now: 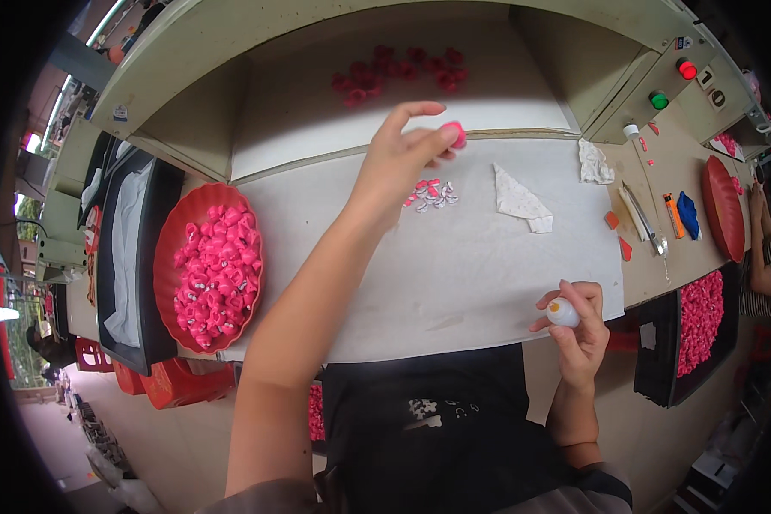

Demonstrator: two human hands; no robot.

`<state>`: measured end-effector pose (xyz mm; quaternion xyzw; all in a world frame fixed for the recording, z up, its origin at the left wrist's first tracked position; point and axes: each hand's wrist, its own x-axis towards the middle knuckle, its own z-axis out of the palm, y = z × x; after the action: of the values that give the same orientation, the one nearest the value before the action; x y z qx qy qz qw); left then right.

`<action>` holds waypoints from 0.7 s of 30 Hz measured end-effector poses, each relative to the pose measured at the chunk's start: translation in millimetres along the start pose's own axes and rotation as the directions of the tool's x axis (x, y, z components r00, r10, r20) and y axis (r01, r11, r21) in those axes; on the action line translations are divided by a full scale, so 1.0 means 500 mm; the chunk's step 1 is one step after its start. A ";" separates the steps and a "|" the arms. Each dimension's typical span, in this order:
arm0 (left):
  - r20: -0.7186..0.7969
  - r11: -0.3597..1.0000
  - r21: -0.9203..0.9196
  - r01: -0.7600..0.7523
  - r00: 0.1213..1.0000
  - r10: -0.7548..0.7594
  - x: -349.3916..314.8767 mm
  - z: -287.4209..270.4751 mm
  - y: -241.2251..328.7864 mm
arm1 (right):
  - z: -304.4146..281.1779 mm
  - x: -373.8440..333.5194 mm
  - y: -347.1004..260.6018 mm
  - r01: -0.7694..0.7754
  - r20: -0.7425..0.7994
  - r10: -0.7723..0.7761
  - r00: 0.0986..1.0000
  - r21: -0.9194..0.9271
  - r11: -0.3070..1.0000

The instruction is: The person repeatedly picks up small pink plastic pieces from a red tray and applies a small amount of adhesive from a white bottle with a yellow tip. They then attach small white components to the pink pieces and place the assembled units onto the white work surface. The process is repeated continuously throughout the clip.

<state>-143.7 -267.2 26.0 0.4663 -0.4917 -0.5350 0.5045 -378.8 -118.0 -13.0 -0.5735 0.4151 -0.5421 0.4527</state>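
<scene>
My left hand (400, 154) is raised at the front of the cabinet opening, with its fingertips closed on a small pink piece (457, 134). Below that hand, a little cluster of white-and-pink bits (435, 197) lies on the white sheet (385, 295). My right hand (582, 332) is near the table's front edge at the right. Its fingers wrap round a small white bottle (562, 313) with a yellowish tip. Inside the cabinet (265, 111), several pink pieces (403, 68) are spread on a white floor.
At the left stand a red scalloped bowl (164, 283) heaped with pink pieces and a black tray (146, 343). A folded cloth (520, 200), a crumpled tissue (594, 163), tweezers (647, 221) and an orange tube (674, 216) lie rightward. A black crate (657, 364) of pink pieces stands lower right.
</scene>
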 end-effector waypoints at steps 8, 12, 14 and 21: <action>0.084 0.898 -0.371 0.239 0.971 -0.224 -0.337 -0.044 -0.060 | 0.116 0.026 -0.034 0.049 -0.151 0.028 0.988 0.483 0.875; -0.039 0.920 -0.371 0.125 0.988 -0.150 -0.386 -0.035 -0.067 | 0.140 0.019 -0.033 0.305 -0.079 -0.295 0.952 0.245 0.920; -0.066 0.943 -0.325 0.075 0.993 -0.101 -0.400 -0.037 -0.072 | 0.139 0.008 -0.038 0.437 0.068 -0.442 0.894 0.077 0.896; -0.066 0.992 -0.005 -0.129 0.989 0.129 -0.411 -0.051 -0.079 | 0.170 -0.015 -0.064 0.492 0.155 -0.485 0.861 -0.012 0.870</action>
<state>-109.9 -63.0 -14.9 0.4484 -0.5015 -0.4880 0.5562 -295.1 -97.2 15.8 -0.7097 0.2355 -0.5845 0.3150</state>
